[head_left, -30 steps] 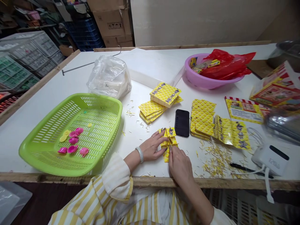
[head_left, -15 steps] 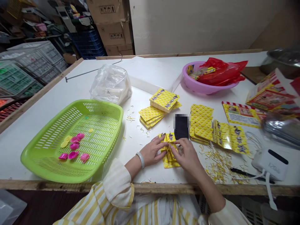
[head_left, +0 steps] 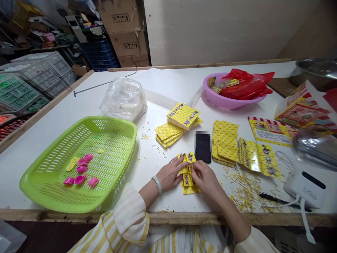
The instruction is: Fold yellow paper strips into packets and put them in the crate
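Note:
A small yellow printed card (head_left: 190, 189), with cut strips and dark lettering, lies on the white table near its front edge. My left hand (head_left: 170, 175) holds the card from the left, its fingers reaching over the strips. From the right, my right hand (head_left: 206, 176) pinches a strip at the card's edge; its fingertips are partly hidden. Just beyond the hands is a black phone-like slab (head_left: 203, 149). Behind it, yellow cards (head_left: 181, 116) are stacked crosswise. More stacked yellow cards (head_left: 225, 138) lie to the right, beside a folded glossy strip of cards (head_left: 267, 160).
On the left stands a green basket (head_left: 105, 191) with pink cups and yellow discs. A clear plastic bag (head_left: 122, 100) sits behind it. A purple basin (head_left: 223, 102) holds red plastic. Yellow scraps (head_left: 243, 193), a black pen (head_left: 279, 200) and a white power bank (head_left: 305, 188) lie right.
My right hand's fingers have shifted slightly down along the card, and a lettered strip now shows at its lower middle. The whole view has tilted a little, so things sit slightly lower.

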The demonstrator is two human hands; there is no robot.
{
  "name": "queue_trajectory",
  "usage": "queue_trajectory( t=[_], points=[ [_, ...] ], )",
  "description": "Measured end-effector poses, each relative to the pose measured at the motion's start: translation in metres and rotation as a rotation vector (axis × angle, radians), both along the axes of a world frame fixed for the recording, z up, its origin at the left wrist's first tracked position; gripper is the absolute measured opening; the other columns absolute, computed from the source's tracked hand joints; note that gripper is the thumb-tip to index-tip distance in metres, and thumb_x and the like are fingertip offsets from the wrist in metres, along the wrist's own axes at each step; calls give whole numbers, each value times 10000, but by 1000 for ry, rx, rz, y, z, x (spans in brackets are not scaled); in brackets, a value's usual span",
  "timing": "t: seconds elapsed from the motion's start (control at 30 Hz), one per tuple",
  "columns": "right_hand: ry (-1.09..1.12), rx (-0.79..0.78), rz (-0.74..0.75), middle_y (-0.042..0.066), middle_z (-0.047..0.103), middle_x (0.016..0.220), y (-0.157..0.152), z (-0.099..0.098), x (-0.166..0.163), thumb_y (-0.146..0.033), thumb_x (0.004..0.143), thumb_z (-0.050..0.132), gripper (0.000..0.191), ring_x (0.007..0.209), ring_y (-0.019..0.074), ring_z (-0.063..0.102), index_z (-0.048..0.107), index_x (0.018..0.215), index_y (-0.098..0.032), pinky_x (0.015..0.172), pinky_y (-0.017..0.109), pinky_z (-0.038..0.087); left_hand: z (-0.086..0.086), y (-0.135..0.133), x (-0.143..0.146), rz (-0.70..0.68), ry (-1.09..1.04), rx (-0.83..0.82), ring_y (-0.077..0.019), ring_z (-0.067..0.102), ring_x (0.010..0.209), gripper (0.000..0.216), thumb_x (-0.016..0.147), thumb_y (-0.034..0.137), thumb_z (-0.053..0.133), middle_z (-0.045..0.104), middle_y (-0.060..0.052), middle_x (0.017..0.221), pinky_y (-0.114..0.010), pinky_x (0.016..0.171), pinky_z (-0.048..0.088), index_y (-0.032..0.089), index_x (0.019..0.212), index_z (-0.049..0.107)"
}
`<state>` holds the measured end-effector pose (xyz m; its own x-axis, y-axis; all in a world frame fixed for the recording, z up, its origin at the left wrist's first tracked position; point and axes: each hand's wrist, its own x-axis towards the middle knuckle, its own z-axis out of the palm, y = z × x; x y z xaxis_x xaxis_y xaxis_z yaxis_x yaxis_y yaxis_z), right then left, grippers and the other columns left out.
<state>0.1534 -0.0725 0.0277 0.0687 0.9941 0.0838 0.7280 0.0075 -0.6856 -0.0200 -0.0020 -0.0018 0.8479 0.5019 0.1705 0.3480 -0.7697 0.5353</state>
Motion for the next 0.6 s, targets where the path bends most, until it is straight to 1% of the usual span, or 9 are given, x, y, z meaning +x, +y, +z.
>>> queue_trajectory(
  t=[0.1, 0.17, 0.23, 0.3, 0.4, 0.47, 0.57, 0.6],
  points=[
    [114, -19, -92, 29, 533, 759, 2, -7, 6, -233, 802, 432, 176, 703, 165, 532, 430, 627, -214, 653, 289, 431, -2, -1, -1, 0, 22, 34, -298, 342, 1359, 559, 805, 136, 543, 344, -155, 1477, -497, 1108, 350, 200, 1342, 399],
    [166, -53, -185, 24, 529, 738, 4, -14, 12, -283, 771, 471, 166, 671, 167, 532, 422, 626, -220, 628, 294, 441, -3, -1, -1, 3, 34, 43, -304, 345, 1356, 536, 801, 131, 542, 332, -151, 1484, -498, 1102, 358, 206, 1318, 423],
    [213, -101, -267, 10, 520, 711, 6, -18, 15, -306, 734, 510, 113, 621, 168, 528, 446, 696, -221, 589, 299, 452, -2, -1, -1, 6, 39, 40, -304, 352, 1349, 522, 786, 121, 549, 336, -160, 1481, -486, 1108, 354, 189, 1292, 439],
    [192, -82, -316, 19, 518, 751, 7, -18, 14, -281, 715, 513, 101, 624, 175, 534, 475, 779, -213, 596, 319, 473, -1, -1, -1, 9, 40, 37, -303, 368, 1337, 521, 771, 108, 554, 347, -169, 1474, -481, 1115, 347, 176, 1275, 442],
    [15, 88, -276, 87, 507, 921, 4, -13, 6, -239, 746, 469, 123, 842, 232, 556, 539, 837, -194, 778, 399, 487, 0, -1, 0, 9, 15, 22, -297, 381, 1331, 524, 762, 91, 548, 366, -167, 1462, -488, 1122, 336, 181, 1266, 436],
    [-55, 153, -220, 105, 494, 973, 0, -9, -1, -265, 787, 471, 153, 934, 253, 538, 573, 862, -180, 854, 420, 465, -1, -1, 0, 17, -36, -16, -279, 392, 1327, 577, 766, 96, 544, 398, -172, 1436, -480, 1122, 341, 173, 1311, 374],
    [-60, 126, -233, 100, 497, 961, -3, -8, -9, -322, 796, 534, 186, 900, 242, 548, 599, 867, -163, 838, 399, 475, -4, -1, -1, 54, -104, -80, -262, 417, 1308, 704, 778, 136, 554, 434, -194, 1394, -458, 1095, 389, 132, 1394, 213],
    [-67, 102, -248, 100, 500, 958, -2, -8, -10, -321, 791, 549, 183, 891, 241, 549, 608, 858, -161, 831, 395, 477, -4, -1, -1, 63, -110, -87, -263, 417, 1308, 725, 782, 148, 557, 432, -200, 1393, -456, 1087, 401, 122, 1403, 184]
  ],
)
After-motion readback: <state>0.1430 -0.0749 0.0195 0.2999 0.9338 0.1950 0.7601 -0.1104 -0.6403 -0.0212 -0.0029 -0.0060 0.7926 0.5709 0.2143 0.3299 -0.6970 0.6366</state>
